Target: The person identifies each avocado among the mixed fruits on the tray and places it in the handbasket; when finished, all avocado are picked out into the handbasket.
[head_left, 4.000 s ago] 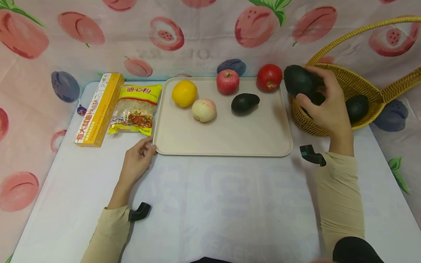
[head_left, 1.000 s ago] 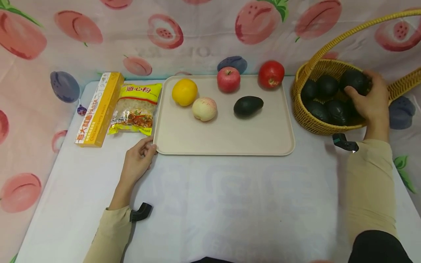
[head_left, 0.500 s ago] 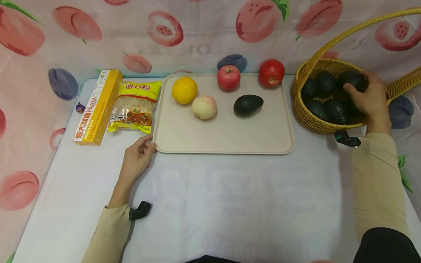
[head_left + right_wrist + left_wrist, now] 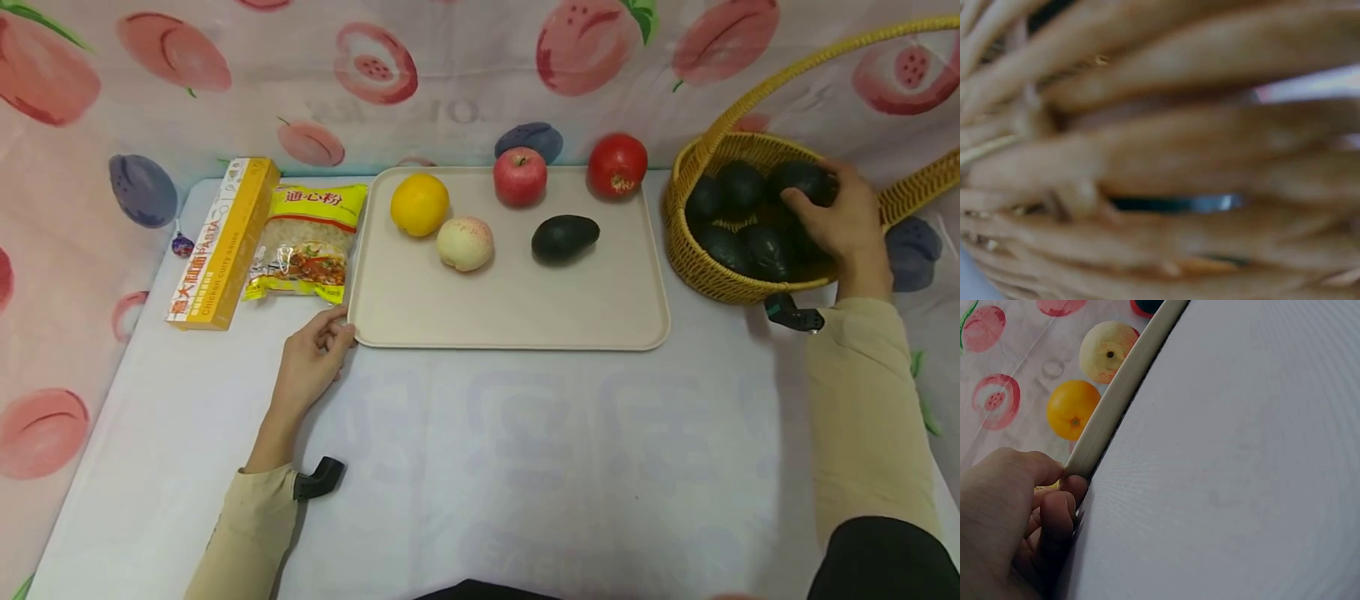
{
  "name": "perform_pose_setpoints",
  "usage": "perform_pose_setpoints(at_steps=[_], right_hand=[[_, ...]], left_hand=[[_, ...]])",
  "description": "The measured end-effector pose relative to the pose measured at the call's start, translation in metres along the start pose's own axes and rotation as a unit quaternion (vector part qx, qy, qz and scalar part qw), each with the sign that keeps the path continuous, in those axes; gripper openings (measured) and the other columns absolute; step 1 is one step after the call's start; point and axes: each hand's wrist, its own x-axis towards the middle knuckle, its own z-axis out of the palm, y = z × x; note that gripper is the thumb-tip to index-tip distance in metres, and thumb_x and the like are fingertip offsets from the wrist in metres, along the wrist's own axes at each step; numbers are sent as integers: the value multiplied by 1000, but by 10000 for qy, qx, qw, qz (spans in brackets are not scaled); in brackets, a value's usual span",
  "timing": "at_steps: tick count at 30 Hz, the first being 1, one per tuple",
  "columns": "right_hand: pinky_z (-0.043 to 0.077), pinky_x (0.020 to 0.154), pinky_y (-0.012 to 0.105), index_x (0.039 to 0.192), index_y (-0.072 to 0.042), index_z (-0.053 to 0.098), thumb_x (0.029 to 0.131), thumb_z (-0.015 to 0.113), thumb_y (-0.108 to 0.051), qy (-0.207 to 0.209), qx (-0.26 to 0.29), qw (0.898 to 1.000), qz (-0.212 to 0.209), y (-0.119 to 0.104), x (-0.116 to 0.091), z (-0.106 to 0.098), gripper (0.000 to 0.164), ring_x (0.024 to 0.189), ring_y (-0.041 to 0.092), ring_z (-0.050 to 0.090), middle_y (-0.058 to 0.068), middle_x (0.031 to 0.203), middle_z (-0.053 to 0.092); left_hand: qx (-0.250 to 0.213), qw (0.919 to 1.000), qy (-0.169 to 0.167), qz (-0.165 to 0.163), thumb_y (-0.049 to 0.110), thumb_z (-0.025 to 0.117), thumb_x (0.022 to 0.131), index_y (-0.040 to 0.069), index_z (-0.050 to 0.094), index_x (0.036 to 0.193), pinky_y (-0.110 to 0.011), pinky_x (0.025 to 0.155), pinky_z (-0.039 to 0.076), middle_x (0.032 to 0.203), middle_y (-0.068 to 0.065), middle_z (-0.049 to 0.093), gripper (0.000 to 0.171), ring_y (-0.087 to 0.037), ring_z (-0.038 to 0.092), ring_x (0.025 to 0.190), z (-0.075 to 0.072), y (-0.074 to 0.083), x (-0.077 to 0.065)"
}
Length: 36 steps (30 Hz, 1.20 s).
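Observation:
At the right, my right hand reaches over the wicker basket and grips a dark avocado there. Several more avocados lie beneath and beside it. In the right wrist view the basket's weave fills the picture and hides the hand. My left hand pinches the near left corner of the beige tray, thumb and fingers at its rim. On the tray sit an orange, a peach, a red apple, a pomegranate and a single avocado.
Left of the tray lie a yellow pasta box and a bag of macaroni. The basket's tall handle arches over its right side. A fruit-print cloth hangs behind the white table.
My right hand has carried an avocado from beside the tray rightward into the basket. Over the last second it stays there almost still. The left hand keeps its place at the tray corner.

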Motion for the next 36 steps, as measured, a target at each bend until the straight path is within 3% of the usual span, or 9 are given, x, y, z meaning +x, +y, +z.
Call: perform_pose_setpoints(at_steps=[7, 12, 17, 22, 25, 31, 36], right_hand=[[17, 116, 52, 151, -23, 18, 91, 48, -41, 153, 179, 9997, 73, 0, -5, 3, 69, 139, 39, 23, 20, 154, 22], [23, 116, 39, 148, -31, 24, 91, 50, -39, 478, 375, 9981, 69, 2, -10, 2, 63, 138, 25, 30, 9, 155, 26], [32, 102, 20, 143, -33, 32, 91, 53, -36, 776, 475, 9958, -78, 4, -15, -2, 56, 114, 3, 44, -3, 147, 39], [33, 93, 14, 140, -31, 39, 90, 56, -34, 942, 587, 9934, -301, -1, -18, -1, 53, 99, -10, 41, -18, 125, 45], [34, 91, 13, 139, -30, 42, 89, 56, -32, 1102, 650, 9910, -405, -4, -20, 2, 52, 101, -11, 41, -21, 122, 44], [38, 94, 11, 136, -30, 45, 89, 57, -27, 1294, 880, 9862, -535, -9, -28, 8, 48, 120, 0, 43, -18, 129, 46], [39, 93, 12, 134, -31, 47, 90, 57, -26, 1313, 1023, 9842, -609, -14, -36, 9, 46, 113, -2, 47, -20, 126, 48]], left_hand=[[17, 10000, -48, -61, 30, 54, 95, 8, 55, 129, -23, 40, 42, 79, -5, 64, 41, -9, 49, 43, 0, -1, 0], [0, 9999, -90, -72, 30, 54, 95, 9, 56, 129, -23, 40, 41, 80, -5, 64, 41, -10, 49, 43, 0, 1, 0], [-10, 10000, -74, -33, 30, 54, 95, 9, 56, 129, -24, 40, 42, 80, -5, 63, 40, -10, 49, 43, 0, 1, 1], [-8, 10000, -58, -64, 30, 54, 95, 9, 56, 129, -24, 40, 42, 80, -4, 63, 40, -10, 49, 43, -1, 0, 0], [0, 10000, -39, -70, 29, 54, 95, 9, 56, 129, -24, 40, 42, 80, -4, 64, 40, -9, 48, 43, -1, -1, 0], [-11, 9999, -50, -92, 29, 54, 95, 8, 56, 129, -23, 40, 41, 80, -5, 64, 40, -9, 48, 43, 0, -2, -1], [-10, 10000, -45, -70, 29, 55, 95, 8, 56, 129, -24, 40, 42, 80, -5, 64, 39, -9, 48, 44, -1, -1, -1]])
